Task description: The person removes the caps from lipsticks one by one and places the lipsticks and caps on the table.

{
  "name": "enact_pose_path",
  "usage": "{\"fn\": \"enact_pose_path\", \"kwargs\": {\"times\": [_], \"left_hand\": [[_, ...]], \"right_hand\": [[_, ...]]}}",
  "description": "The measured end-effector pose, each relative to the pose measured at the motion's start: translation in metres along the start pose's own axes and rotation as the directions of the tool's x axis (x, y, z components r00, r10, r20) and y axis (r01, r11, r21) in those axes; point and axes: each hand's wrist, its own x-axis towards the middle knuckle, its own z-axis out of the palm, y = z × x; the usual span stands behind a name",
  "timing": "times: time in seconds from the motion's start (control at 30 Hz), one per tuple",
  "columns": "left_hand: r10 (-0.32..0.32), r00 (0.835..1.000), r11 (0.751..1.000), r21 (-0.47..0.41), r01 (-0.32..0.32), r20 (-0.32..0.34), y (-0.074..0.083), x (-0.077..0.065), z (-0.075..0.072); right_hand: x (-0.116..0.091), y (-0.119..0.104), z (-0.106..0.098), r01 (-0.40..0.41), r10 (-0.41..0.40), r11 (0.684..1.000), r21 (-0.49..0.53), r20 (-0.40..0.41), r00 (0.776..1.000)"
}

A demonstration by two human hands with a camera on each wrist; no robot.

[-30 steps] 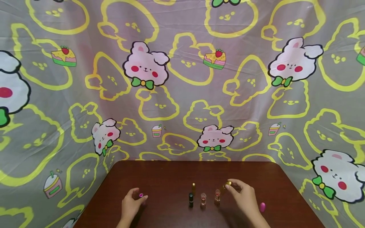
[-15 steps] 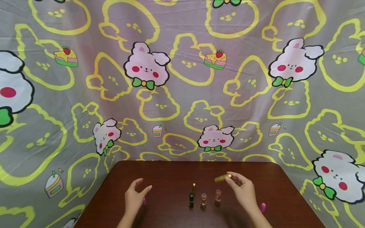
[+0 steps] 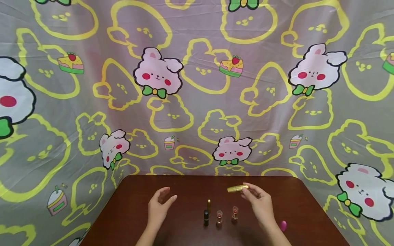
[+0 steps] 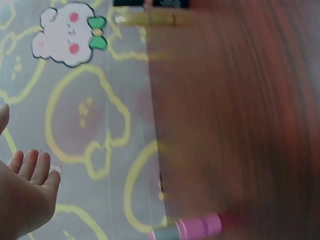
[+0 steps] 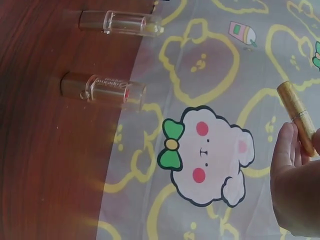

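My right hand [image 3: 260, 203] pinches a gold lipstick tube [image 3: 237, 188] near its right end, held nearly level above the table behind the row. In the right wrist view the same gold tube [image 5: 294, 112] sticks out past the fingertips. My left hand [image 3: 158, 208] is raised over the left of the table with nothing in it, thumb and fingers spread apart. An upright pink lipstick [image 4: 200, 227] with an uncapped end shows in the left wrist view; in the head view the left arm hides it. Between the hands stand two clear-capped lipsticks [image 3: 235, 215] and a black one [image 3: 206, 217].
Behind the black lipstick stands another gold lipstick [image 3: 209, 205]. A pink rounded piece [image 3: 283, 225], looking like a cap, is right of the right forearm. The brown table [image 3: 178, 191] meets a cartoon-patterned curtain [image 3: 197, 102] at the back and sides.
The right hand has raised the gold tube away from beside the clear-capped lipsticks and tipped it level. My left hand has let go of the pink lipstick and moved right and up.
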Motion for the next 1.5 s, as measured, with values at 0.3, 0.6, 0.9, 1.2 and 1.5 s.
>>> {"fn": "enact_pose_path", "kwargs": {"times": [0.3, 0.6, 0.9, 1.2, 1.5], "left_hand": [[0.049, 0.989, 0.984, -0.176, -0.024, 0.142, 0.042, -0.01, 0.027], [0.067, 0.964, 0.945, -0.325, 0.021, 0.258, 0.057, -0.014, 0.053], [0.055, 0.933, 0.887, -0.447, 0.117, 0.354, 0.063, -0.025, 0.075], [0.065, 0.917, 0.837, -0.521, 0.165, 0.395, 0.061, -0.025, 0.098], [0.016, 0.915, 0.836, -0.508, 0.209, 0.402, 0.069, -0.03, 0.109]], "right_hand": [[-0.002, 0.0, 0.008, -0.04, 0.036, 0.989, 0.143, 0.033, 0.999], [-0.001, -0.005, 0.017, -0.074, 0.053, 0.963, 0.261, 0.089, 0.995], [-0.008, -0.011, 0.03, -0.036, -0.012, 0.945, 0.324, 0.146, 0.989], [0.048, 0.116, 0.014, 0.046, -0.206, 0.872, 0.487, 0.282, 0.937], [0.023, 0.067, 0.025, 0.009, -0.18, 0.855, 0.519, 0.279, 0.943]]}}
